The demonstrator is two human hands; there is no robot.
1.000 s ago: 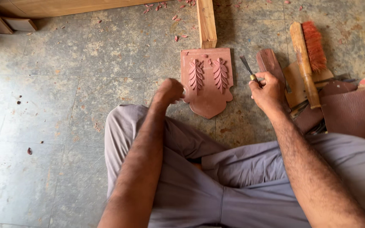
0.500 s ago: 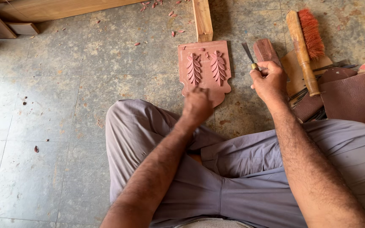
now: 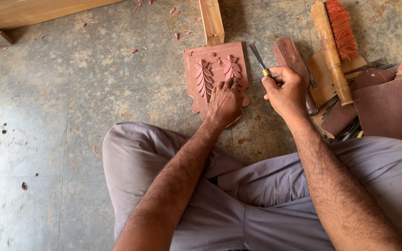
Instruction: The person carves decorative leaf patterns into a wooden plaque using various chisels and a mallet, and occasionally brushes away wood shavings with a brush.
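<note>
Grip: R hand (image 3: 285, 92) fisted on chisel (image 3: 258, 56); L hand (image 3: 224, 101) flat on carved panel (image 3: 212, 69).

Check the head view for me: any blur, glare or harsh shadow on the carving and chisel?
Head view: sharp and evenly lit; the carved panel and chisel show crisp edges, no glare; only soft shadows beside the left hand and right hand.

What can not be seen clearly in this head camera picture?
- Lower part of the carved panel: hidden under the left hand.
- Chisel handle: hidden inside the right hand; only the blade shows.
- Tools beside the leather roll: mostly covered by it, too small to tell.
- Wooden beam: cut off by the top edge.
</note>
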